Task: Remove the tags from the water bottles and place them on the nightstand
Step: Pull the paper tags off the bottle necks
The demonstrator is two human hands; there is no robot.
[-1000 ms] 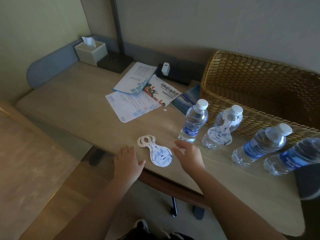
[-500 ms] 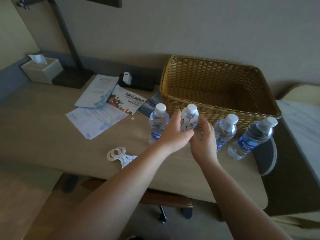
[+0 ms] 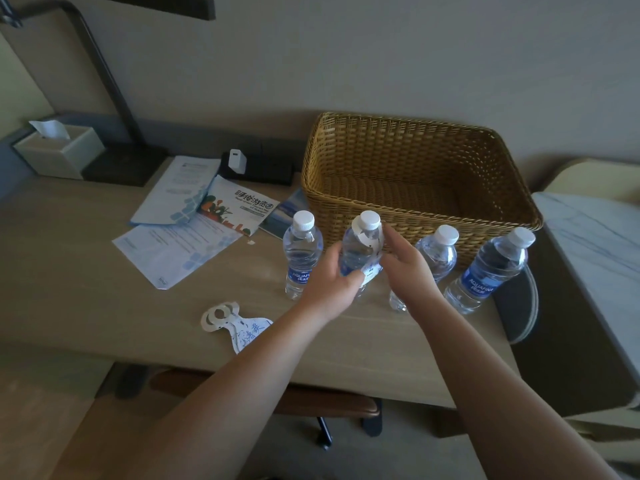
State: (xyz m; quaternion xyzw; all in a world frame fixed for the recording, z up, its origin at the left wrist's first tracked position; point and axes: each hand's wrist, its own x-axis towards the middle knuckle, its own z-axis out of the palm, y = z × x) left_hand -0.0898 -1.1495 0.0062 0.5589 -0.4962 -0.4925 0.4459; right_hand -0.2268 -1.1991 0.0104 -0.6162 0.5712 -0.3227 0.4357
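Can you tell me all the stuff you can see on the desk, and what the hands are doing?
water bottles: four, clear with white caps, in a row before the basket
tag: one, white, on the second bottle's neck
loose tags: stacked, white and blue, near desk edge
basket: one, tan wicker
papers: several, white and blue, left of the bottles
tissue box: one, cream, back left
left hand: grips the tagged bottle
right hand: at the tag

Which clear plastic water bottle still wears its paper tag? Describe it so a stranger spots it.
Find the woven wicker basket. Four bottles stand before it; take the second from the left. Only it has a white tag on its neck, with both hands around it.
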